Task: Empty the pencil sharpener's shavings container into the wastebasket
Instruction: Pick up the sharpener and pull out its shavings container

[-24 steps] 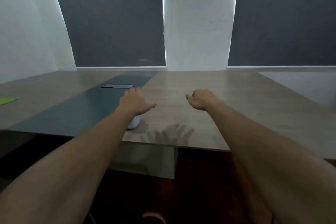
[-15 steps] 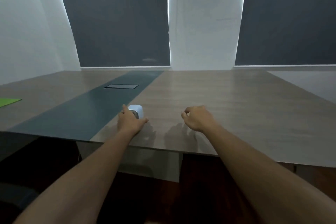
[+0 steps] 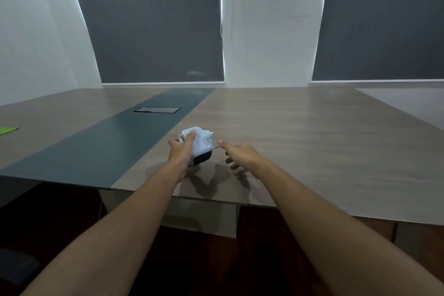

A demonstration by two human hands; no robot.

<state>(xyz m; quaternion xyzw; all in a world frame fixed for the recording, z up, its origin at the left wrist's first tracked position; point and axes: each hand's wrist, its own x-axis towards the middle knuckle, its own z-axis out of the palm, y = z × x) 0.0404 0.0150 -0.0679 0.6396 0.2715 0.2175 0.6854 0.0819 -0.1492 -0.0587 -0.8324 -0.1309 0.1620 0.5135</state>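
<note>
The left hand (image 3: pixel 180 154) wraps its fingers around the pale blue pencil sharpener (image 3: pixel 199 145), tilted over the table (image 3: pixel 300 132) edge. The right hand (image 3: pixel 240 155), fingers spread at three o'clock, should pull the dark shavings container (image 3: pixel 202 158) straight out, level.

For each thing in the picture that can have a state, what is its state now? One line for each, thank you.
Pencil sharpener: tilted, lifted off the table, shavings container in place.
Left hand: closed around the sharpener.
Right hand: open, empty, beside the sharpener.
Window blinds: drawn down.
Table hatch: closed.
</note>
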